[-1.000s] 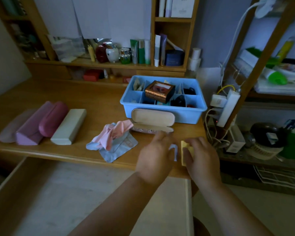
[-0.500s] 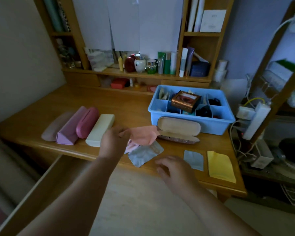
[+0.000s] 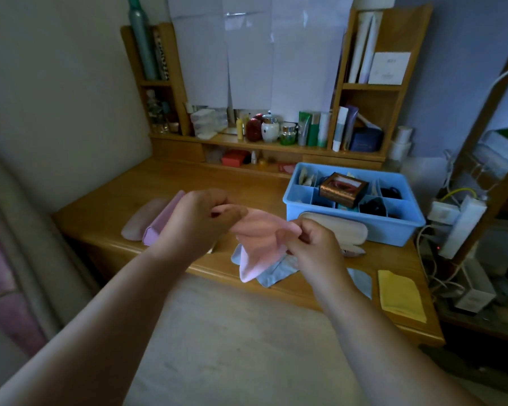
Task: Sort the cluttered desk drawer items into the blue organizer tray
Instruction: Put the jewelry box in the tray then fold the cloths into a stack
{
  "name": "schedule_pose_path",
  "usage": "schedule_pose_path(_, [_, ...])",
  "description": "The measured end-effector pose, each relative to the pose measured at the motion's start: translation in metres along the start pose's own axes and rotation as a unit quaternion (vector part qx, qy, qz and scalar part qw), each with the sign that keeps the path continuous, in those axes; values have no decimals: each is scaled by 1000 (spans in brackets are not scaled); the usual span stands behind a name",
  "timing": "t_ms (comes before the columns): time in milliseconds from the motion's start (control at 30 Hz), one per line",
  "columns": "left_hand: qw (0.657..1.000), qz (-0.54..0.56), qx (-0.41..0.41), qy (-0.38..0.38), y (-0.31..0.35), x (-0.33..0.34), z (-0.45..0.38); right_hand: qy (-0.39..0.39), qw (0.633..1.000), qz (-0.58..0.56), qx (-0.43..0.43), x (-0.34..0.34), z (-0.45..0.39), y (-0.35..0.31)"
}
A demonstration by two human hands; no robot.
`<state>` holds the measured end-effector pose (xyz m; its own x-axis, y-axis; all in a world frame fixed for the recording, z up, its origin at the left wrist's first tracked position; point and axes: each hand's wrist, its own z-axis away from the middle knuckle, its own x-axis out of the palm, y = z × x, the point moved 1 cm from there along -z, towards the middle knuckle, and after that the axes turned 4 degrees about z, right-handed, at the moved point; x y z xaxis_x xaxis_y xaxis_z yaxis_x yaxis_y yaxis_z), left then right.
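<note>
both hands pinch pink cloth [image 3: 257,244], stretched left-right, corner drooping.

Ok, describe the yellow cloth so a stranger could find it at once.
Start at the blue tray on the right of the wooden desk. Come toward the desk's near right corner: the yellow cloth lies flat there, nearest the edge. The small blue cloth beside it is paler, and the pink cloth is up in both hands, not on the desk.
</note>
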<state>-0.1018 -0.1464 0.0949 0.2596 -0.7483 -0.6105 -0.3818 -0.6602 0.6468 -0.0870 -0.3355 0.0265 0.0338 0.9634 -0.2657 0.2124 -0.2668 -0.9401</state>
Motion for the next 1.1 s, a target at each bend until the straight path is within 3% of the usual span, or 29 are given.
schedule_pose_path(133, [995, 68, -48, -54, -3, -20, 20, -17, 999, -36, -21, -11, 7, -25])
schedule_pose_path(267, [992, 48, -71, -89, -12, -27, 43, -97, 995, 21, -28, -19, 15, -36])
schedule_pose_path(367, [988, 53, -94, -107, -27, -30, 58, -151, 988, -3, 35, -19, 21, -26])
schedule_pose_path(467, [977, 70, -173, -106, -47, -23, 74, -170, 976, -66, 122, -8, 29, -8])
schedule_pose_path(567, [955, 129, -249, -94, -63, -5, 92, -195, 967, -73, 148, 7, 37, 17])
schedule_pose_path(700, [970, 54, -221, -81, -81, 14, 115, -184, 975, -1, 122, 14, 47, 48])
schedule_pose_path(833, [965, 108, -228, -75, -97, 41, 157, -211, 966, 31, 143, 16, 81, 89])
schedule_pose_path(967, [961, 66, -200, -177, -124, 79, 208, -275, 940, 113, 165, 20, 132, 148])
schedule_pose_path(1100, [929, 5, -181, -322, -139, 102, 231, -332, 907, 225, 126, 19, 162, 186])
